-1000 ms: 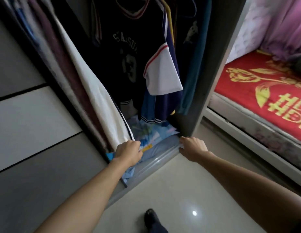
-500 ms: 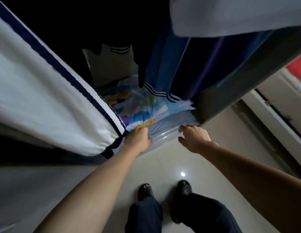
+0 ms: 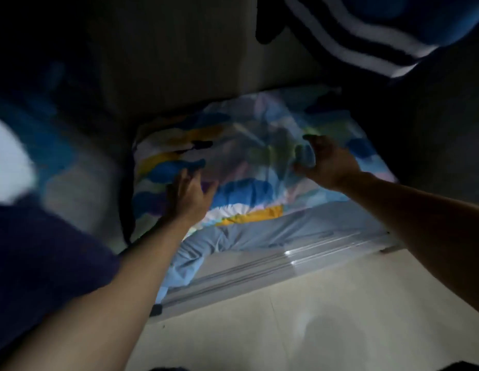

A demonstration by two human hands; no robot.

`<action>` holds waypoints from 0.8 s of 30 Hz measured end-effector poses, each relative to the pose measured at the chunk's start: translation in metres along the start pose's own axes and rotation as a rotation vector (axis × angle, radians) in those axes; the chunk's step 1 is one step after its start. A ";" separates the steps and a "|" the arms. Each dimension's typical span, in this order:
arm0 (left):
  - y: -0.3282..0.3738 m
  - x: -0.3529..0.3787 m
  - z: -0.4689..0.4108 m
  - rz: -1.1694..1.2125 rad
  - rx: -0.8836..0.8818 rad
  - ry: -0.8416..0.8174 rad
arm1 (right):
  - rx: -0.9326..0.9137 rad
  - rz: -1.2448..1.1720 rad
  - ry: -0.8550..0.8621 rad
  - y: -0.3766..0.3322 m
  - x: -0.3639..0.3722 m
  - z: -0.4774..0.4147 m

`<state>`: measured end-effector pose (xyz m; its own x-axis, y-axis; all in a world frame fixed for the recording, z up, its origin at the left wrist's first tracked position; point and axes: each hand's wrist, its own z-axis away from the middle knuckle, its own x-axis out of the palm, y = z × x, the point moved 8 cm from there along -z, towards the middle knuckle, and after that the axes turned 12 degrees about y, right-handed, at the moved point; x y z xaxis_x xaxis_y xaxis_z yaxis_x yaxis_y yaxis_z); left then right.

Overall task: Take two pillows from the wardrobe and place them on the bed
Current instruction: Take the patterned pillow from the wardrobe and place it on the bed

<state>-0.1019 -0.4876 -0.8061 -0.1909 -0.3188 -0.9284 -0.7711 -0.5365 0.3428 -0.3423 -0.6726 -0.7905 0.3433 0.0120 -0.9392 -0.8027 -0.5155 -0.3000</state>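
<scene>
A pillow (image 3: 249,135) with a blue, yellow and white pattern lies on the wardrobe floor, on top of pale blue bedding (image 3: 259,234). My left hand (image 3: 189,194) rests flat on its left part with the fingers spread. My right hand (image 3: 324,162) is on its right part, with the fingers curled into a bunch of the fabric. Whether a second pillow lies underneath is hidden. The bed is out of view.
Hanging clothes crowd the view: a dark blue garment with white stripes (image 3: 367,36) at the top right, blurred blue and white garments (image 3: 32,170) at the left. The wardrobe's metal sliding track (image 3: 286,266) runs along the front, with pale floor tiles (image 3: 313,330) below it.
I have leaned deeper into the wardrobe. Both hands moved from the front edge up onto the patterned pillow. The right hand has closed on its fabric.
</scene>
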 end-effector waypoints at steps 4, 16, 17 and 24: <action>-0.031 0.041 -0.043 -0.140 0.078 0.127 | -0.041 -0.050 0.036 0.018 0.043 -0.045; -0.047 0.095 -0.081 -0.307 0.172 0.247 | -0.157 0.077 0.014 0.040 0.104 -0.091; -0.045 0.095 -0.080 -0.293 0.186 0.268 | -0.166 0.070 0.026 0.039 0.104 -0.092; -0.032 0.095 -0.077 -0.168 0.299 0.343 | -0.225 0.070 0.181 0.027 0.094 -0.089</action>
<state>-0.0481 -0.5607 -0.8941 0.1241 -0.5133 -0.8492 -0.9245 -0.3706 0.0890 -0.2886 -0.7617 -0.8722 0.3887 -0.1731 -0.9050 -0.7058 -0.6873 -0.1717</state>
